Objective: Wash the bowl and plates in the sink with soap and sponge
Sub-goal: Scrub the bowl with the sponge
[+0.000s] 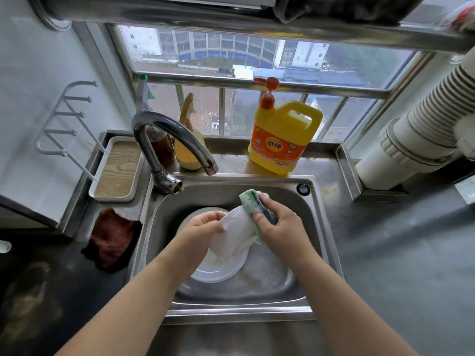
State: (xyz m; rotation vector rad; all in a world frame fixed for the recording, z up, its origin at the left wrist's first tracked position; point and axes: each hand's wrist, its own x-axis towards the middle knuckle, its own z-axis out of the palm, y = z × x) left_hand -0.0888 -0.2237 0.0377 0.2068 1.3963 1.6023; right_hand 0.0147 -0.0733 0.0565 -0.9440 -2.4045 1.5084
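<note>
Sink station, head view: you hold a soapy white plate (235,232) over the steel sink (312,199) and scrub it.

From your left: a white hook rack (65,119) stands in a wood-lined tray (117,169); a dark red cloth (110,238) lies on the counter beside the sink. The curved faucet (169,140) arches over the basin. Your left hand (203,227) pinches the tilted plate's rim; more white plates (218,268) lie below it. Your right hand (280,227) grips a green sponge (250,201) pressed against the plate. Behind, the yellow detergent jug (281,137) has an orange label with Chinese characters; smaller print is unreadable.
</note>
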